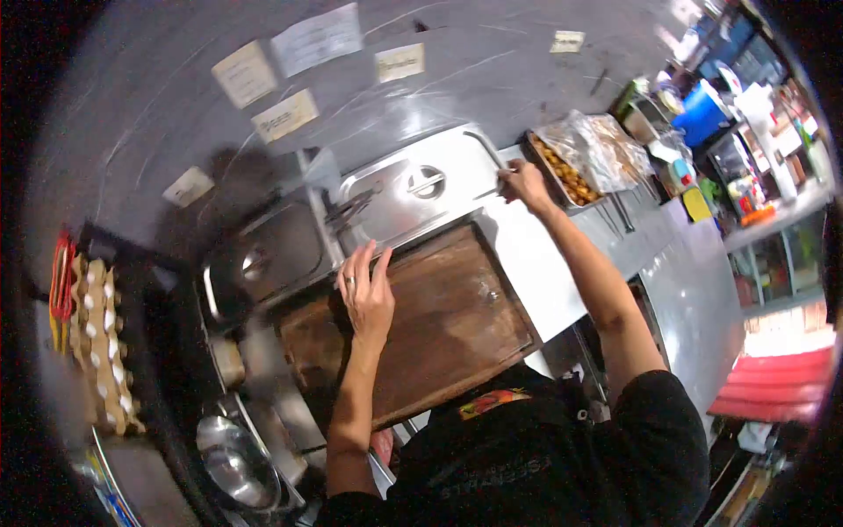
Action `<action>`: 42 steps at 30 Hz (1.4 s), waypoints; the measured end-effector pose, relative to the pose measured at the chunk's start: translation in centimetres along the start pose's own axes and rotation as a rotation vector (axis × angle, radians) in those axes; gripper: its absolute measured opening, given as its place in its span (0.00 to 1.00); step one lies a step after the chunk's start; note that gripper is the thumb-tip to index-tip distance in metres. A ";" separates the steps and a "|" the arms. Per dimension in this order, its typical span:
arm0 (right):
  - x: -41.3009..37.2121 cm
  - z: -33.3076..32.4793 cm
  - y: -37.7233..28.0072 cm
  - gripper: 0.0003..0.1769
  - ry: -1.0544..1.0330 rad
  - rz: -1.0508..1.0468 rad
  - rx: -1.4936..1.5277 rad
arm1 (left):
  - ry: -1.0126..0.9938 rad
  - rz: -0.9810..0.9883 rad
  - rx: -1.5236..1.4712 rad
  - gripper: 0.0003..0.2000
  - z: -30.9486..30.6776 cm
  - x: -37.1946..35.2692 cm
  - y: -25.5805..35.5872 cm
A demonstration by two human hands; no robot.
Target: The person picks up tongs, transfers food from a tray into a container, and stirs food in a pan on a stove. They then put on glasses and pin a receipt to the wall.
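The wooden board (421,325) lies nearest me. My left hand (367,303), fingers spread, is over its far edge, holding nothing. Beyond lies the steel lid (465,158); my right hand (529,186) curls at its right end, hold unclear.

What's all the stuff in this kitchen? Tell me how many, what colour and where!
Wooden board: one, brown, middle
Steel lids: two, silvery, beyond board
White surface: one, white, right of board
Food pieces: many, golden, upper right
Plastic sheet: one, clear, beside food
Notes: six clear ones, pale, wall
Eggs: several, white, far left
Metal bowls: count unclear, silvery, lower left
Blue container: one, blue, upper right
Other clutter: too blurry to count
Shirt: one, black, bottom
Left hand, right hand: two, bare, near lids
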State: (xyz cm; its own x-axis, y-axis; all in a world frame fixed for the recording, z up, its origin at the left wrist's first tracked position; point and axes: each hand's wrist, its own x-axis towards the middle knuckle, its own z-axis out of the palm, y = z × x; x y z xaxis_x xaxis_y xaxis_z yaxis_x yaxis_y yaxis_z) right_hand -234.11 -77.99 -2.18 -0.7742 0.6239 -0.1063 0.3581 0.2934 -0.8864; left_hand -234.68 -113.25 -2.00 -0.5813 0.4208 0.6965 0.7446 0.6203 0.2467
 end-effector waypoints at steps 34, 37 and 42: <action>-92.7 -15.6 40.3 0.15 0.674 1.255 -0.203 | -0.954 0.952 -1.437 0.09 -9.4 -30.9 67.4; -97.1 -14.5 40.7 0.17 0.864 1.359 -0.174 | -1.344 0.896 -1.493 0.08 -11.6 -36.7 73.4; -102.4 -15.2 42.4 0.18 1.116 1.362 0.105 | -1.259 1.339 -1.537 0.05 -13.9 -44.5 82.9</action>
State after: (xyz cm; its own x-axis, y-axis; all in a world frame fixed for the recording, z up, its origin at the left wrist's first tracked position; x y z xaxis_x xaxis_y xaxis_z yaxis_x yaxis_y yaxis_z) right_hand -131.69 -118.45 -22.02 0.7283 0.5283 -0.4364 0.3196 -0.8252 -0.4656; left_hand -142.48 -89.71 -3.21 0.8170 0.4131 0.4022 -0.0003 -0.6973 0.7168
